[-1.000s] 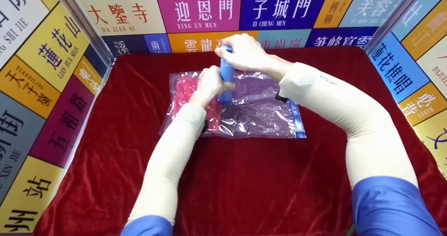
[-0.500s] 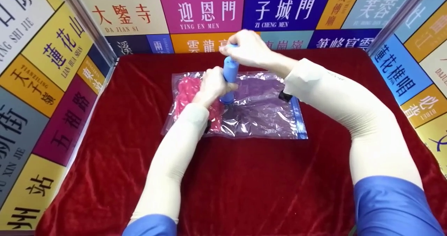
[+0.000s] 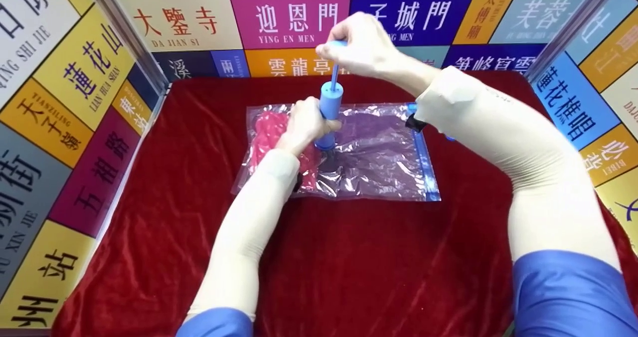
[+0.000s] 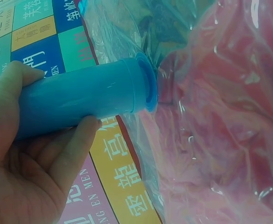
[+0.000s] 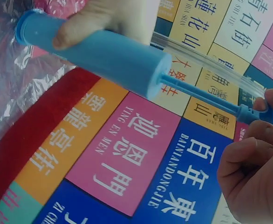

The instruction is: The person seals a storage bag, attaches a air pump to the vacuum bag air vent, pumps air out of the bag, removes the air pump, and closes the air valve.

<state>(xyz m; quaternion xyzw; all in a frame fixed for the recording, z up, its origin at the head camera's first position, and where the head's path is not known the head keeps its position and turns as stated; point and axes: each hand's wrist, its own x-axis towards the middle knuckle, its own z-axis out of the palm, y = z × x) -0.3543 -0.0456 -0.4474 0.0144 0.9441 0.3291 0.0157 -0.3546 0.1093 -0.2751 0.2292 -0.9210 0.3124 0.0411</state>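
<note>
A blue hand pump (image 3: 331, 102) stands nearly upright on a clear plastic bag (image 3: 379, 172), its base pressed to the film. My left hand (image 3: 303, 122) grips the pump's barrel; in the left wrist view the thumb and fingers wrap the barrel (image 4: 80, 95). Above it, my right hand (image 3: 361, 48) holds the handle, and the thin rod (image 5: 201, 93) is drawn well out of the barrel. Inside the bag lies pink, crumpled material (image 3: 266, 130) on the left and flatter purple material (image 3: 369, 130) on the right.
The bag's blue zip edge (image 3: 423, 162) runs along its right side. Dark red velvet cloth (image 3: 359, 257) covers the table. Panels (image 3: 289, 15) with printed characters wall the back and both sides. A small blue piece (image 3: 450, 138) shows beside the right forearm.
My right hand has risen, pulling the handle up and exposing the rod above the barrel. The left hand keeps its grip on the barrel, and the bag stays in place.
</note>
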